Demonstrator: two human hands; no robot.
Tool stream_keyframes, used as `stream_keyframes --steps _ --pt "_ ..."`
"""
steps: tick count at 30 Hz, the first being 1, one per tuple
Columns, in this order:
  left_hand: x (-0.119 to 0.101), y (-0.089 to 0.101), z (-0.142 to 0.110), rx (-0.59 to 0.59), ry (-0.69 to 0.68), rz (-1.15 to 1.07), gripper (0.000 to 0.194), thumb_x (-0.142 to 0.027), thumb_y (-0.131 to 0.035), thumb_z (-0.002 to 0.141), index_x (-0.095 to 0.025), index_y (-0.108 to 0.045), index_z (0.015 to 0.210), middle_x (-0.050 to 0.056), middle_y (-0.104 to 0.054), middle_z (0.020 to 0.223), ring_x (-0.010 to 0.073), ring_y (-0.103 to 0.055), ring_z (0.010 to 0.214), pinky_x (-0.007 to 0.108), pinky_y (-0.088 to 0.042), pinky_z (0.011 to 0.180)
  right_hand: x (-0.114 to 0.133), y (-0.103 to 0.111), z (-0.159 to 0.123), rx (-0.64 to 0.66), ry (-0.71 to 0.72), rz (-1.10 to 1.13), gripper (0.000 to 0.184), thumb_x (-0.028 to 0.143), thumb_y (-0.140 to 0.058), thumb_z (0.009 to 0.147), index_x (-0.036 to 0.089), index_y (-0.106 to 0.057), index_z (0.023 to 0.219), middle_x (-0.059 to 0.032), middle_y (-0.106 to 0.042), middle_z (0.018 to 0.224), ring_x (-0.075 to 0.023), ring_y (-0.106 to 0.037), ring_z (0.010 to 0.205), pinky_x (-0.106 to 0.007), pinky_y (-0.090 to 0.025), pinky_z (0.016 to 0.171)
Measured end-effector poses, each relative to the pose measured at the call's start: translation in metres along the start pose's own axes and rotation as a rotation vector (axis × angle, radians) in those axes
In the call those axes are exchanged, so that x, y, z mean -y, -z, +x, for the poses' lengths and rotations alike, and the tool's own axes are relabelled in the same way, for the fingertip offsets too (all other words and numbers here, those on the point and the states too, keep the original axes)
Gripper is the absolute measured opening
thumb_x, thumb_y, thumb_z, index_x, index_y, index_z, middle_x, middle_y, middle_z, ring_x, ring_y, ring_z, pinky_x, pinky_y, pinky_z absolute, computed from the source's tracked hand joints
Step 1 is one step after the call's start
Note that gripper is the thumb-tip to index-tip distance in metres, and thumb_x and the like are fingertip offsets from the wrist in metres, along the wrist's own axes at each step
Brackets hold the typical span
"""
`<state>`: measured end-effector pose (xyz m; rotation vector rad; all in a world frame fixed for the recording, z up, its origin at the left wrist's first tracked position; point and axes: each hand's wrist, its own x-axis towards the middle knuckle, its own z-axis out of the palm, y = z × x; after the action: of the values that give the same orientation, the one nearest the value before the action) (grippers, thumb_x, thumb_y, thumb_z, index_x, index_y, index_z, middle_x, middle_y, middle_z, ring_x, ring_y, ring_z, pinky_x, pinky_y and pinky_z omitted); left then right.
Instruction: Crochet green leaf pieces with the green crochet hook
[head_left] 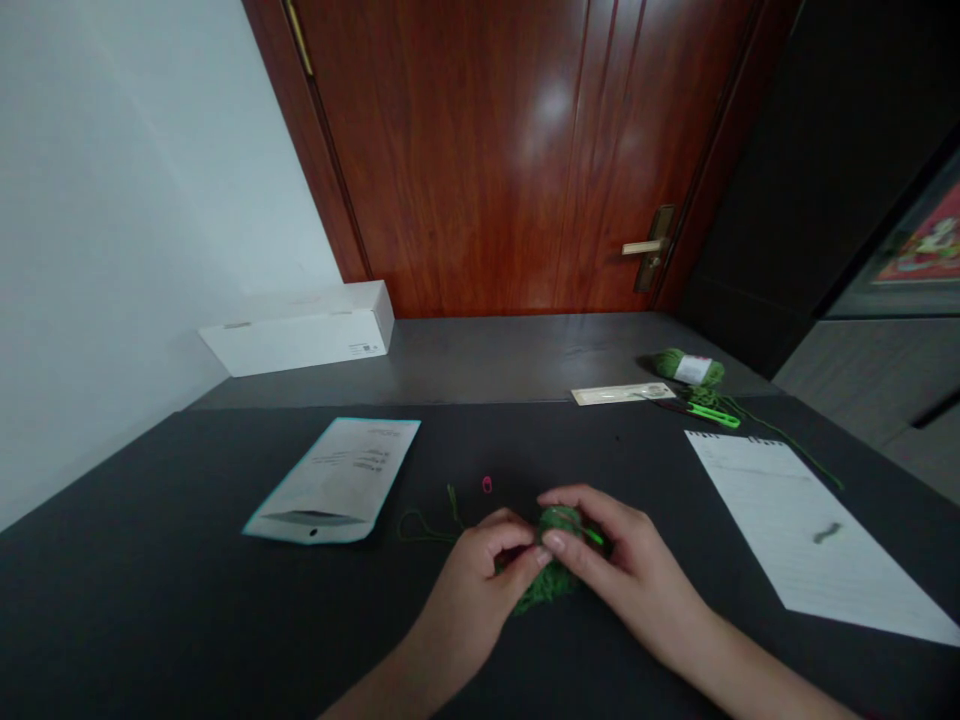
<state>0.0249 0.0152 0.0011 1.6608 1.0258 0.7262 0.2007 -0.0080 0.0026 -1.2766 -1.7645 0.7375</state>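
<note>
**Left hand and right hand closed on a crocheted green yarn piece, held between them.**

Right hand lies nearer the lime-green hook, tip toward 4 o'clock. From the piece, a yarn strand trails to 9 o'clock; a pink stitch marker lies at 11 o'clock on the table.

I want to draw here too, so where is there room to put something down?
The dark tabletop is bare left of the white envelope, and between that envelope and the white sheet, behind the left hand and right hand. It is crowded at back right, around the green yarn skein and green-handled tool.
</note>
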Motion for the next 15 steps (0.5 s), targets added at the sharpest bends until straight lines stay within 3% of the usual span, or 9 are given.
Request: stream_keyframes --steps 5,15 --pt "0.0037 0.0001 -0.0015 -0.022 -0.042 0.028 0.019 -0.026 -0.057 0.082 -0.018 -0.059 0.064 0.0 -0.051 0.072 0.0145 -0.049 0.07 0.026 -0.038 0.066 0.0075 -0.0098 0.005 0.023 0.053 -0.011 0.016 0.031 -0.06 0.09 0.021 -0.064 0.078 -0.0006 -0.064 0.071 -0.0154 -0.062 0.067 -0.025 -0.045 0.062" --pt "-0.0039 -0.0032 -0.001 -0.027 -0.039 0.077 0.026 -0.026 -0.063 0.077 -0.018 -0.054 0.054 -0.001 -0.048 0.065 0.0141 -0.049 0.067 0.026 -0.038 0.065 0.0022 -0.0064 -0.0028 -0.005 0.158 -0.008 0.019 0.03 -0.061 0.091 0.019 -0.067 0.077 -0.0011 -0.064 0.07 -0.0143 -0.063 0.065 -0.024 -0.044 0.059"
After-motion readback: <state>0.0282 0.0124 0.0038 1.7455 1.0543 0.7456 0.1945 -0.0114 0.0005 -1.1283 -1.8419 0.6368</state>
